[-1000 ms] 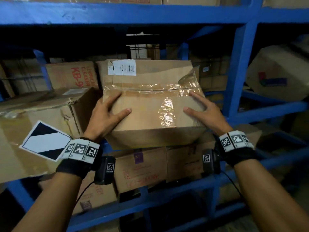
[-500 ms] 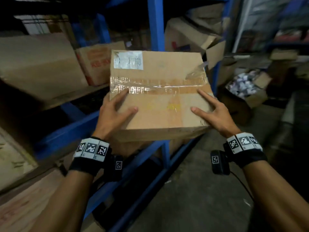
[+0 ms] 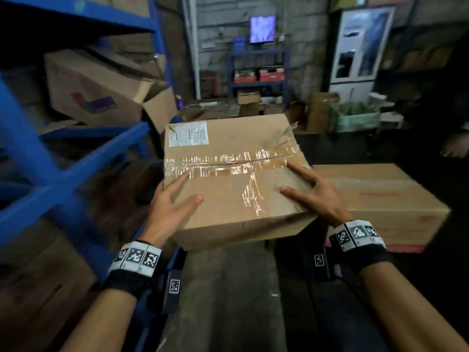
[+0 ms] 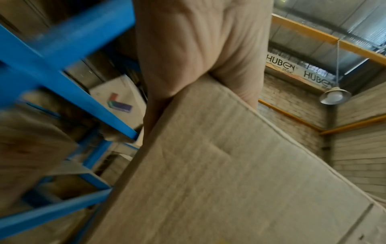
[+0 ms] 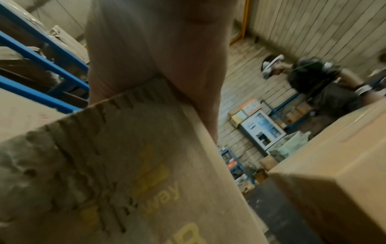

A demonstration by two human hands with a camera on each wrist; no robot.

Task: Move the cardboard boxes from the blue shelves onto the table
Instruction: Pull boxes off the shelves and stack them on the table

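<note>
I carry a taped cardboard box with a white label at chest height, over the floor and away from the blue shelves. My left hand grips its near left edge, thumb and forefinger on top. My right hand grips the near right edge the same way. The other fingers are hidden down the sides. The left wrist view shows my palm over the box edge. In the right wrist view my palm presses the box by yellow print.
A second, larger cardboard box lies on a dark surface just right of the carried one. More boxes sit on the shelves at left. A concrete aisle runs ahead toward cluttered shelving. Another person works farther back.
The box has come off the shelf and swung right with me. The shelves have slid to my left, and the aisle and the second box have come into sight. Both grips are unchanged.
</note>
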